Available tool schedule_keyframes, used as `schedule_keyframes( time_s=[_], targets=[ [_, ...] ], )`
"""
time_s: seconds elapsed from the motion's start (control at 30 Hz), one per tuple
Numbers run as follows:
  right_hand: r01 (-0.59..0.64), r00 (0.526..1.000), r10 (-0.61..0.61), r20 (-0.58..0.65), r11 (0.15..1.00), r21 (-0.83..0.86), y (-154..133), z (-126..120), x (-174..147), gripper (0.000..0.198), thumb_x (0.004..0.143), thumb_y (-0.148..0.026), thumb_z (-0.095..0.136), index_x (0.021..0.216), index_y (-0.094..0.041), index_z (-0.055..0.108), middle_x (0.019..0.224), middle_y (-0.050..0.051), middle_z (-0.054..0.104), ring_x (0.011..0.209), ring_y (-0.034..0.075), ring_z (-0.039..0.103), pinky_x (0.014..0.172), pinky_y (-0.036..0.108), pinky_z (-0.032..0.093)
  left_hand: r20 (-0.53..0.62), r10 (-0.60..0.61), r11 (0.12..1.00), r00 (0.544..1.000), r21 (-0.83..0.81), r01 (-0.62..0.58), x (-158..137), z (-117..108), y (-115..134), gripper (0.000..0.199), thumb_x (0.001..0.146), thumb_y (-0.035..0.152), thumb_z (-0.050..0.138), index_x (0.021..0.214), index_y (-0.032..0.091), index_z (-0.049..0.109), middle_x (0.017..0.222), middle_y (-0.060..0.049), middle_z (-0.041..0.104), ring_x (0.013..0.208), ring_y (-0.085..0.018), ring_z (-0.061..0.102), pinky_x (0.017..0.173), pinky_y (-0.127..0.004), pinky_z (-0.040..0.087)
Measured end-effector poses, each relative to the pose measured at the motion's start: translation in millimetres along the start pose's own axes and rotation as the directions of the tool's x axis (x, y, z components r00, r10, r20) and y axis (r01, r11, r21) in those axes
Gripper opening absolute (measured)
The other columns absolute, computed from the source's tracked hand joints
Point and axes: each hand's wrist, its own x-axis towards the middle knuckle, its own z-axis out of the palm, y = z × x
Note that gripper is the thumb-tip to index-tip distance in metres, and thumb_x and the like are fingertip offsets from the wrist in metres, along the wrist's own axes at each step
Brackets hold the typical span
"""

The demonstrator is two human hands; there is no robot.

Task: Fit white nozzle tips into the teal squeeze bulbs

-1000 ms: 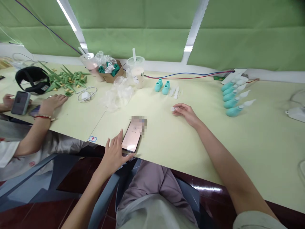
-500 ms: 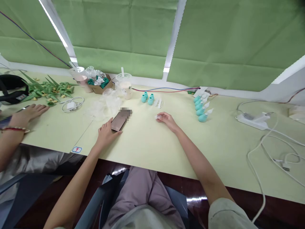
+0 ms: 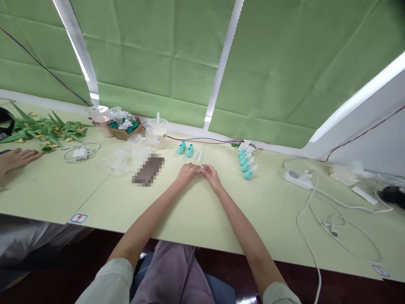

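Observation:
My left hand (image 3: 186,174) and my right hand (image 3: 211,176) meet over the table. Between their fingertips is a small whitish translucent piece (image 3: 201,169), too small to make out fully. Fingers of both hands are closed on it. Just beyond lie a few small white pieces (image 3: 198,156) and a cluster of teal rubber bulbs (image 3: 189,152) with open necks. To the right of my right hand runs a row of teal bulbs (image 3: 248,175) with white pointed tips. A phone (image 3: 148,170), partly blurred out, rests to the left of my left hand.
Crumpled clear plastic bags (image 3: 122,157), a drink cup (image 3: 159,135) and a cardboard box (image 3: 125,133) stand back left. Green plastic parts (image 3: 47,131) are heaped farther left, near another person's hand (image 3: 19,158). A white power strip (image 3: 297,180) with loose cables lies right.
My left hand has let go of the phone and moved right to meet my right hand at the small piece. The camera view has shifted to the right.

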Motion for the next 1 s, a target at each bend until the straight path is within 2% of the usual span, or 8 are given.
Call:
schedule_keyframes(
  time_s=[0.17, 0.27, 0.4, 0.5, 0.6, 0.7, 0.8, 1.0],
  targets=[
    [-0.002, 0.999, 0.004, 0.037, 0.999, -0.034, 3.4, 0.6, 1.9, 0.037, 0.065, -0.047, 0.069, 0.096, -0.028, 0.059, 0.089, 0.002, 0.064, 0.080, 0.018, 0.060, 0.068, 0.030, 0.048, -0.141, -0.070, 0.970, 0.988, -0.240, 0.034, -3.9, 10.8, -18.4, 0.030, 0.087, 0.034, 0.050, 0.108, 0.018, 0.063, 0.098, -0.008, 0.066, 0.094, -0.020, 0.055, 0.081, -0.031, 0.043],
    [0.014, 1.000, -0.012, 0.020, 0.997, -0.079, 3.6, 1.7, 1.4, 0.033, 0.070, -0.047, 0.064, 0.093, -0.024, 0.060, 0.094, 0.005, 0.064, 0.082, 0.019, 0.060, 0.066, 0.029, 0.048, -0.162, -0.232, 0.906, 0.959, -0.394, 0.152, -8.8, 6.7, -27.6, 0.030, 0.084, 0.034, 0.053, 0.108, 0.021, 0.064, 0.099, -0.005, 0.067, 0.087, -0.018, 0.057, 0.081, -0.030, 0.044],
    [0.042, 0.990, -0.065, -0.125, 0.983, -0.179, 7.5, -2.4, 11.0, 0.027, 0.072, -0.042, 0.057, 0.087, -0.020, 0.062, 0.096, 0.006, 0.064, 0.083, 0.018, 0.058, 0.063, 0.027, 0.049, -0.095, -0.385, 0.801, 0.918, -0.529, 0.281, -3.0, 4.4, -35.1, 0.029, 0.080, 0.035, 0.057, 0.104, 0.021, 0.066, 0.097, -0.003, 0.070, 0.073, -0.014, 0.059, 0.078, -0.028, 0.045],
    [0.035, 0.960, -0.122, -0.252, 0.946, -0.324, 11.5, -11.9, 30.2, 0.022, 0.072, -0.034, 0.050, 0.084, -0.021, 0.063, 0.097, 0.006, 0.064, 0.082, 0.018, 0.057, 0.058, 0.027, 0.048, -0.109, -0.409, 0.774, 0.906, -0.567, 0.281, 1.6, 7.2, -39.2, 0.027, 0.080, 0.035, 0.056, 0.101, 0.021, 0.066, 0.099, -0.002, 0.069, 0.076, -0.015, 0.060, 0.077, -0.027, 0.045],
    [0.029, 0.924, -0.214, -0.316, 0.866, -0.500, 12.5, -23.6, 54.6, 0.022, 0.071, -0.024, 0.047, 0.085, -0.021, 0.063, 0.096, 0.004, 0.065, 0.076, 0.016, 0.057, 0.068, 0.030, 0.048, -0.106, -0.405, 0.769, 0.908, -0.577, 0.276, 2.2, 9.9, -41.1, 0.026, 0.081, 0.036, 0.053, 0.101, 0.022, 0.063, 0.090, -0.001, 0.069, 0.078, -0.015, 0.061, 0.072, -0.026, 0.045],
    [0.004, 0.927, -0.250, -0.281, 0.753, -0.658, 11.4, -31.7, 75.0, 0.022, 0.070, -0.020, 0.051, 0.087, -0.020, 0.064, 0.096, 0.004, 0.064, 0.071, 0.015, 0.055, 0.077, 0.032, 0.045, -0.093, -0.401, 0.781, 0.911, -0.556, 0.286, 1.3, 11.2, -41.2, 0.026, 0.082, 0.037, 0.052, 0.103, 0.023, 0.060, 0.084, -0.001, 0.068, 0.078, -0.015, 0.061, 0.071, -0.026, 0.044],
    [0.017, 0.935, -0.274, -0.224, 0.667, -0.745, 11.3, -33.6, 86.3, 0.022, 0.070, -0.019, 0.055, 0.090, -0.020, 0.065, 0.094, 0.005, 0.063, 0.072, 0.015, 0.053, 0.078, 0.032, 0.043, -0.087, -0.401, 0.790, 0.912, -0.537, 0.296, 1.6, 12.5, -41.3, 0.024, 0.083, 0.037, 0.051, 0.102, 0.023, 0.058, 0.085, -0.001, 0.067, 0.078, -0.015, 0.060, 0.071, -0.025, 0.044],
    [0.115, 0.932, -0.340, -0.124, 0.604, -0.789, 13.1, -25.8, 87.0, 0.020, 0.076, -0.021, 0.054, 0.093, -0.022, 0.065, 0.095, 0.005, 0.061, 0.083, 0.018, 0.052, 0.077, 0.031, 0.043, -0.096, -0.388, 0.809, 0.917, -0.513, 0.289, 4.6, 16.2, -43.5, 0.021, 0.082, 0.033, 0.052, 0.100, 0.022, 0.057, 0.087, -0.001, 0.065, 0.081, -0.015, 0.058, 0.073, -0.026, 0.044]
  ],
)
